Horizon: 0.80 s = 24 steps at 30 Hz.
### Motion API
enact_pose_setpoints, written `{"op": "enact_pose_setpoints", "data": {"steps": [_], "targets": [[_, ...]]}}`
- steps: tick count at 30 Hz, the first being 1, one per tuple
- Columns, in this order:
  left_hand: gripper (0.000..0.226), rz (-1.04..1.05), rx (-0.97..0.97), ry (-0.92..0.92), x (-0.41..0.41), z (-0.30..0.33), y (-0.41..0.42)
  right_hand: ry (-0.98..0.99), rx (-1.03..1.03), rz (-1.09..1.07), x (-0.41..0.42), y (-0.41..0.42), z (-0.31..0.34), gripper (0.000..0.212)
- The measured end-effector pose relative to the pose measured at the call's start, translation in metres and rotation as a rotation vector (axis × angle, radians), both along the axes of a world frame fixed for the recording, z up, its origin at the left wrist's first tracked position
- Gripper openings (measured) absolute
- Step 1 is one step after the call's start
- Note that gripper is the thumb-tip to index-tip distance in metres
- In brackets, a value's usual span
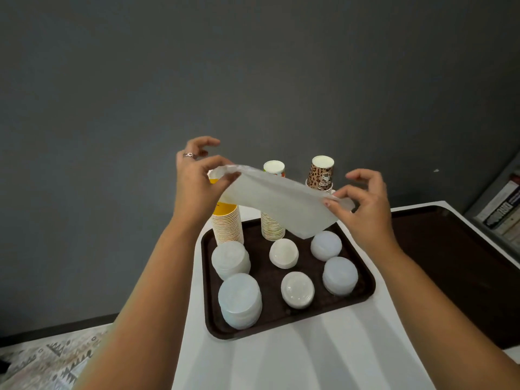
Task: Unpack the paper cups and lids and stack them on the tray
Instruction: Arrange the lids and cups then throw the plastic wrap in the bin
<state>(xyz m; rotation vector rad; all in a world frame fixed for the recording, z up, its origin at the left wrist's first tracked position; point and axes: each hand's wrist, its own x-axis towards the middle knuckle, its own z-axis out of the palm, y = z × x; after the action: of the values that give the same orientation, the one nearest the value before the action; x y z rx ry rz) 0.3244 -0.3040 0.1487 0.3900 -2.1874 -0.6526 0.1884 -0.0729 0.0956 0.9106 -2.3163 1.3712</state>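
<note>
A clear plastic bag (277,201) hangs stretched above the dark brown tray (365,288). My left hand (197,178) pinches its left end and my right hand (363,204) pinches its right end. On the tray stand three tall stacks of upturned paper cups: a yellow one (226,226), a white one (273,223) and a leopard-print one (320,174), all partly hidden by the bag. In front of them sit several stacks of white lids, among them a large stack (240,301) at the front left and a smaller one (297,289) in the middle.
The tray lies on a white table (309,356). A second dark tray (455,266) lies to the right. Books (503,212) stand on a shelf at the far right. A grey wall rises behind, and a patterned floor (50,358) shows at the lower left.
</note>
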Motion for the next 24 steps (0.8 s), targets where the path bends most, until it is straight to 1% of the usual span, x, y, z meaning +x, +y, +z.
{"op": "enact_pose_setpoints", "data": {"steps": [2, 3, 4, 5, 6, 7, 9, 10, 11, 12, 14, 16, 17, 18, 20, 22, 24], "targets": [[0.008, -0.078, -0.039, -0.03, -0.004, 0.006, 0.007, 0.017, 0.1, 0.06, 0.001, 0.004, 0.006, 0.027], [0.005, -0.117, -0.063, -0.041, -0.008, 0.009, 0.012, 0.027, 0.165, 0.118, 0.002, 0.005, 0.011, 0.04], [0.003, -0.153, -0.09, -0.047, -0.011, 0.011, 0.018, 0.006, 0.228, 0.199, 0.003, 0.004, 0.015, 0.053], [0.002, -0.181, -0.118, -0.05, -0.015, 0.013, 0.024, -0.063, 0.28, 0.284, 0.005, 0.003, 0.019, 0.061], [0.002, -0.206, -0.14, -0.051, -0.02, 0.014, 0.03, -0.161, 0.308, 0.359, 0.008, 0.002, 0.022, 0.062], [0.005, -0.224, -0.157, -0.05, -0.023, 0.015, 0.036, -0.26, 0.307, 0.406, 0.011, 0.0, 0.023, 0.056], [0.019, -0.239, -0.169, -0.014, -0.03, 0.016, 0.045, -0.399, 0.249, 0.398, 0.013, -0.002, 0.019, 0.035], [0.031, -0.23, -0.151, 0.022, -0.032, 0.016, 0.049, -0.446, 0.187, 0.367, 0.012, -0.002, 0.017, 0.027], [0.048, -0.212, -0.095, 0.053, -0.034, 0.016, 0.052, -0.495, 0.106, 0.354, 0.011, -0.001, 0.015, 0.023], [0.066, -0.196, 0.012, 0.06, -0.035, 0.015, 0.053, -0.55, 0.021, 0.365, 0.01, 0.001, 0.013, 0.022], [0.098, -0.201, 0.335, -0.027, -0.039, 0.005, 0.054, -0.648, -0.117, 0.428, 0.007, 0.006, 0.014, 0.024], [0.115, -0.279, 0.693, -0.165, -0.04, -0.008, 0.054, -0.73, -0.228, 0.502, 0.007, 0.01, 0.017, 0.027], [0.116, -0.331, 0.849, -0.223, -0.04, -0.014, 0.054, -0.766, -0.275, 0.526, 0.007, 0.011, 0.02, 0.027], [0.108, -0.385, 0.981, -0.27, -0.039, -0.019, 0.054, -0.806, -0.318, 0.542, 0.006, 0.012, 0.021, 0.027], [0.077, -0.469, 1.156, -0.307, -0.037, -0.026, 0.056, -0.888, -0.384, 0.557, 0.004, 0.013, 0.023, 0.026], [0.055, -0.506, 1.24, -0.297, -0.036, -0.027, 0.062, -0.924, -0.411, 0.537, 0.003, 0.015, 0.025, 0.024], [0.04, -0.517, 1.266, -0.256, -0.037, -0.025, 0.066, -0.928, -0.41, 0.515, 0.003, 0.016, 0.024, 0.022]]}}
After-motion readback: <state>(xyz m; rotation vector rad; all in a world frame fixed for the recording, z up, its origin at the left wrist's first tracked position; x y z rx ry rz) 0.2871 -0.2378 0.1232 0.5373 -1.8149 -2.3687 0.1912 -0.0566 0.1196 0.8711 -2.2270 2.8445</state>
